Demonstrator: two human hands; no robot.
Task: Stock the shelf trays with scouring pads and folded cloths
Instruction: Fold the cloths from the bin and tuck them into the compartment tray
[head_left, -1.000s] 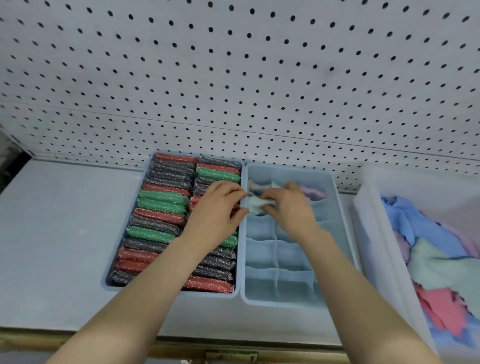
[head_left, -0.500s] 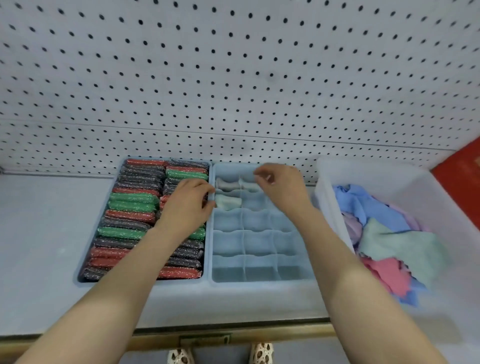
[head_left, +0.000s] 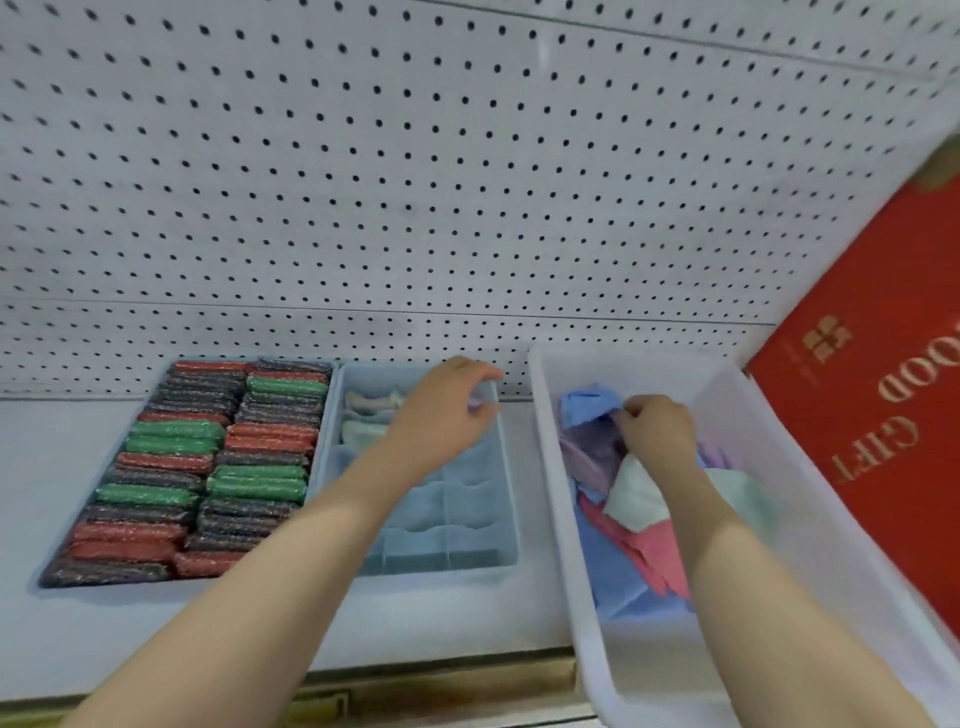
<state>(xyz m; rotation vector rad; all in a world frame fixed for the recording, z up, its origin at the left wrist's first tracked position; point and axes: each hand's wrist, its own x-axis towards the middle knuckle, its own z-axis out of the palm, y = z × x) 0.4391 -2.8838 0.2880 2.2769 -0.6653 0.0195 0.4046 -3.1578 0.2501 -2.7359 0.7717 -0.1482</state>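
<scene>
A tray of red, green and dark scouring pads (head_left: 202, 467) fills the left of the shelf. Beside it sits a pale blue divided tray (head_left: 457, 525) with folded cloths (head_left: 366, 415) in its far left compartments. My left hand (head_left: 441, 410) hovers over that tray's far end, fingers loosely apart, holding nothing. On the right, a white bin (head_left: 561, 519) holds loose cloths in blue, purple, pink, white and green. My right hand (head_left: 657, 428) is inside the bin, pinching a purple cloth (head_left: 592, 449) near the far end.
A white pegboard (head_left: 415, 182) backs the shelf. A red gift box (head_left: 872, 415) leans at the far right, behind the bin. Bare shelf surface (head_left: 52, 467) lies left of the pad tray, and the shelf's front edge (head_left: 441, 680) runs below.
My right hand moved from the divided tray rightward into the bin and closed on a cloth. My left hand shifted right over the tray's far end. The view swung right.
</scene>
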